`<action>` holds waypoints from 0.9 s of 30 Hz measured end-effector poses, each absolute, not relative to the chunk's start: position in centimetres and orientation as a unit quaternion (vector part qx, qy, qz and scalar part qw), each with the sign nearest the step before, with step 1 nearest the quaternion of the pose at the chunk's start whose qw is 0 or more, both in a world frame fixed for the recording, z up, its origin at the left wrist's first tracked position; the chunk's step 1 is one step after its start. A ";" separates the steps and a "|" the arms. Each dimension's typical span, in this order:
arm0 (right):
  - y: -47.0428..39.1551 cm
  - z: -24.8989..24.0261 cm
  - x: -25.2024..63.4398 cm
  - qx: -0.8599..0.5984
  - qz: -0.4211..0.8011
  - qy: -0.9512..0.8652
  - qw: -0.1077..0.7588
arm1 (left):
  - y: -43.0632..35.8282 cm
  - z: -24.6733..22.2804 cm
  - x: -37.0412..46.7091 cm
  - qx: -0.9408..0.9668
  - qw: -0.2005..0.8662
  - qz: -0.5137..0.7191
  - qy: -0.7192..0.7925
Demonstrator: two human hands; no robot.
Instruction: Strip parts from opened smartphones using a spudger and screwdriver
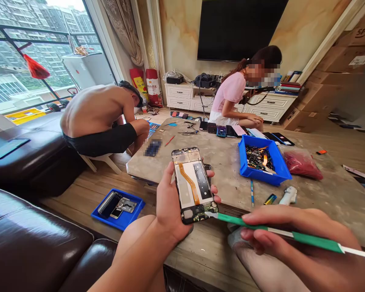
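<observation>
My left hand (170, 202) is wrapped round an opened phone (187, 184), thumb on its left edge and fingertips on its right. An orange flex cable (188, 182) runs down the phone's pale inside, and a green circuit board shows at its lower end. Between the thumb and fingers of my right hand (298, 239) is a thin green-wrapped pry tool (316, 241). Its flat metal tip rests at the phone's lower board. Part of another dark phone shows behind the held one, by my left fingers.
On the stone table (337, 190) are a blue bin (246, 170) of parts, a red bag (302, 162), a row of phones, a blue pen and a white object. A blue tray (118, 227) holds phone parts at lower left. Two people sit beyond.
</observation>
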State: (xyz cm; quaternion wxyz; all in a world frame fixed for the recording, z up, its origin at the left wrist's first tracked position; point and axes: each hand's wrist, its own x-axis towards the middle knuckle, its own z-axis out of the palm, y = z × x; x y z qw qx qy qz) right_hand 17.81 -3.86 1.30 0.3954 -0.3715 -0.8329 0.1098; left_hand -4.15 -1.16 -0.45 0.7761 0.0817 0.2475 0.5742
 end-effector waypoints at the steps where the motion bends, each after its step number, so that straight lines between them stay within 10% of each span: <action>1: -3.8 1.2 17.7 -0.366 0.107 -0.836 0.395 | -1.1 -0.4 -4.2 0.077 0.776 0.576 0.245; 27: -4.0 -0.7 16.8 -0.209 0.114 -0.883 0.404 | -1.2 -0.8 -4.1 0.053 0.761 0.597 0.247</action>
